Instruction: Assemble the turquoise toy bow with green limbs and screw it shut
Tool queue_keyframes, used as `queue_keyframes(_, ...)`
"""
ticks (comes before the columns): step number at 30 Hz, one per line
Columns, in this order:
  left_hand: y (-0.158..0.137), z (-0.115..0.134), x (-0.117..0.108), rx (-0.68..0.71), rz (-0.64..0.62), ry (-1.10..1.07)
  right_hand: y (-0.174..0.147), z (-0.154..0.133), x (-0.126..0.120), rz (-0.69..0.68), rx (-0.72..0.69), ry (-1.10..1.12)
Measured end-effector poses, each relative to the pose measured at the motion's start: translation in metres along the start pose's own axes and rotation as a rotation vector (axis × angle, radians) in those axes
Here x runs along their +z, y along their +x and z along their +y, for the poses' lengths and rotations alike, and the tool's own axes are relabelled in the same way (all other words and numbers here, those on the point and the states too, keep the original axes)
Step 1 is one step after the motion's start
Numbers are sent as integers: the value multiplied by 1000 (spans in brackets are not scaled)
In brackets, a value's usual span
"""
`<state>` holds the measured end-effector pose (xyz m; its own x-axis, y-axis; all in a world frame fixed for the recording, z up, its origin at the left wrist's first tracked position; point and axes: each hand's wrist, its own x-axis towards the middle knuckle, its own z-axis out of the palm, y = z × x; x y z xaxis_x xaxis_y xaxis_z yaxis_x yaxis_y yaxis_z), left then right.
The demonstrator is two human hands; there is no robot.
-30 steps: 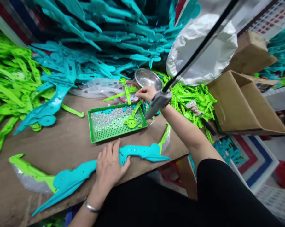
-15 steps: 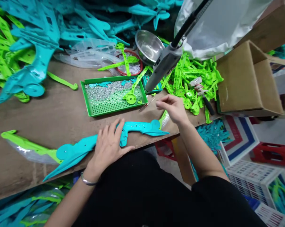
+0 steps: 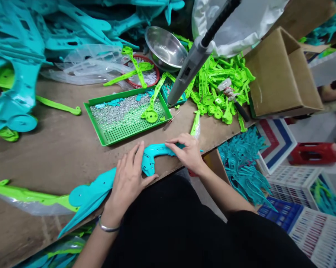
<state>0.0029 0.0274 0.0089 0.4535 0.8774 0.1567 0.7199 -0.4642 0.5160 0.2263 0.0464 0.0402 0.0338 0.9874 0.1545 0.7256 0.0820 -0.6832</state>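
Observation:
A toy bow with a turquoise plastic body [image 3: 149, 159] lies along the table's front edge. Lime green limbs with clear film stick out at its left end [image 3: 36, 199] and right end [image 3: 195, 124]. My left hand [image 3: 127, 176] rests over the middle of the bow, fingers stretched out and thumb spread on the near side. Over the bow's right arm is my right hand [image 3: 186, 150], thumb and fingers closed in a pinch just above the turquoise surface. Whatever sits in that pinch is too small to make out.
A green tray [image 3: 123, 134] holds many small metal screws, turquoise bits and a lime green part [image 3: 151, 115]. Beside it hangs a grey electric screwdriver [image 3: 189, 70]. Behind are a steel bowl [image 3: 168, 48], a lime green pile [image 3: 212, 85] and a cardboard box [image 3: 276, 82].
My right hand has come down and left from above the table to the bow's right arm. My left hand stays on the bow. The view has shifted a little.

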Motion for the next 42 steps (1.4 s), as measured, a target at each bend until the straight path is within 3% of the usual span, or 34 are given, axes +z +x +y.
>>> queue_keyframes(8,1,1,-1,12,4,39,-8,-3,10,123,97,-121)
queue_keyframes(27,1,-7,2,65,9,32,-18,5,32,244,-64,-210)
queue_keyframes(34,2,-6,0,62,-8,31,-21,3,30,166,-81,-275)
queue_keyframes(39,2,0,-1,87,-31,149,-23,2,30,128,-57,-241)
queue_keyframes(42,2,1,1,103,-1,204,-19,4,18,20,-67,-167)
